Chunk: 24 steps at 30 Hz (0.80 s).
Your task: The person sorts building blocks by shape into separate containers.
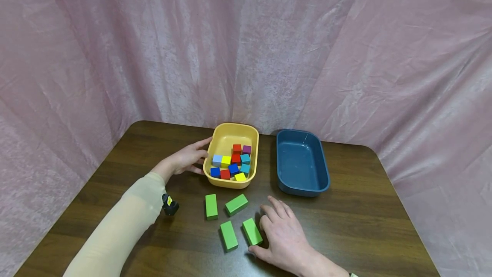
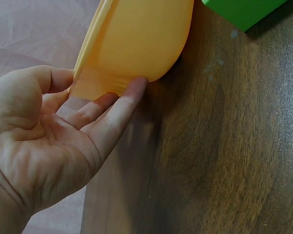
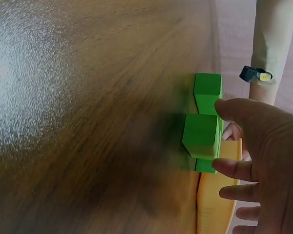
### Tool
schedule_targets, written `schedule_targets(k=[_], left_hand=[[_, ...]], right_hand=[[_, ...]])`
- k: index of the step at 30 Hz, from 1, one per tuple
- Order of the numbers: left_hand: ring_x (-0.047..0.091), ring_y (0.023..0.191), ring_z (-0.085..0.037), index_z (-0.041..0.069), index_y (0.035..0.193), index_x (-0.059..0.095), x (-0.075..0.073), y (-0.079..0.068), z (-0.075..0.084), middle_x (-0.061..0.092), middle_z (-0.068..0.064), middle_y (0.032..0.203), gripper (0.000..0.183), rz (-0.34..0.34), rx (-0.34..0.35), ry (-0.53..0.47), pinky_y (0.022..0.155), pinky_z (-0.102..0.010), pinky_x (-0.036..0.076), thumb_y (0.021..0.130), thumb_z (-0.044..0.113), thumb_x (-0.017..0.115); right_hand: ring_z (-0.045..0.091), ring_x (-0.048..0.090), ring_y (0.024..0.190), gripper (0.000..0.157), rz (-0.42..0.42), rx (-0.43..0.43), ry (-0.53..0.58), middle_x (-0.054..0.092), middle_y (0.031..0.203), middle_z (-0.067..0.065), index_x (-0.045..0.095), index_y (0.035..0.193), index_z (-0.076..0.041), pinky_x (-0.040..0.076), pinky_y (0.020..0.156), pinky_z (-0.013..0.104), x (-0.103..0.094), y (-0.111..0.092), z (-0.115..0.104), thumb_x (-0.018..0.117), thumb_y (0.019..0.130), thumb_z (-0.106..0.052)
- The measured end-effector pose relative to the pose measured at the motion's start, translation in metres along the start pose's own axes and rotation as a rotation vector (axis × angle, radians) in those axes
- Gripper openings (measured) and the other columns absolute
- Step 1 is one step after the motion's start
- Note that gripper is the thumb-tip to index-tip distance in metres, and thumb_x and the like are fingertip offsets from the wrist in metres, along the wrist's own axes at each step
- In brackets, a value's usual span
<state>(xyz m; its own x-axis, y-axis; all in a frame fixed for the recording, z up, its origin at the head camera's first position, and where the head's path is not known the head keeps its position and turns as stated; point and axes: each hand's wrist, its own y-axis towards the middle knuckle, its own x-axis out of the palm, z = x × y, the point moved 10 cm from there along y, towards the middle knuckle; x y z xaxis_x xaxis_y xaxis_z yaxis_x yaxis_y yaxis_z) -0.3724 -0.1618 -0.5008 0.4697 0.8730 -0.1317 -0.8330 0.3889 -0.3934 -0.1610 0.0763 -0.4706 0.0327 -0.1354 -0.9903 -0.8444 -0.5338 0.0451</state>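
My left hand [image 1: 188, 158] rests against the outer left side of a yellow tray [image 1: 251, 134]. In the left wrist view its extended fingers [image 2: 118, 109] touch the tray's outer wall. Inside the tray lie several small cubes in red, blue, yellow, teal and purple. My right hand [image 1: 284, 234] hovers just right of a green block [image 1: 252, 231], thumb and fingers spread apart around its near end. The right wrist view shows a gap between those fingers and the nearest green block [image 3: 201, 130]; nothing is held.
More green blocks lie in front of the yellow tray: one at left [image 1: 211, 207], one slanted [image 1: 236, 204] and one nearer [image 1: 229, 236]. A dark blue tray [image 1: 303, 191] stands to the right on the brown wooden table [image 1: 365, 208]. Behind it hangs a pink curtain [image 1: 269, 54].
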Motion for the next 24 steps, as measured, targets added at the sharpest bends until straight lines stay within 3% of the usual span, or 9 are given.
schedule_targets(k=[8,24], left_hand=[[0.057,0.126,-0.038,0.034,0.166,0.014,-0.0001,0.0003,0.0002,0.041,-0.021,0.155,0.072,-0.001,0.0,0.006,0.086,-0.048,0.059,0.105,0.019,0.049],[0.056,0.127,-0.038,0.034,0.166,0.013,-0.0011,-0.0003,-0.0011,0.039,-0.021,0.156,0.071,0.005,-0.003,0.009,0.086,-0.049,0.059,0.106,0.019,0.049]], right_hand=[[0.037,0.032,0.147,0.051,0.019,0.001,-0.012,0.058,0.14,0.009,0.068,0.085,-0.022,0.03,0.116,0.059,-0.0005,-0.0008,0.0008,0.069,0.082,-0.072],[0.038,0.037,0.143,0.037,0.138,-0.027,-0.069,0.063,0.132,0.012,0.07,0.082,-0.016,0.034,0.114,0.057,-0.0081,-0.0026,0.0047,0.079,0.078,-0.051]])
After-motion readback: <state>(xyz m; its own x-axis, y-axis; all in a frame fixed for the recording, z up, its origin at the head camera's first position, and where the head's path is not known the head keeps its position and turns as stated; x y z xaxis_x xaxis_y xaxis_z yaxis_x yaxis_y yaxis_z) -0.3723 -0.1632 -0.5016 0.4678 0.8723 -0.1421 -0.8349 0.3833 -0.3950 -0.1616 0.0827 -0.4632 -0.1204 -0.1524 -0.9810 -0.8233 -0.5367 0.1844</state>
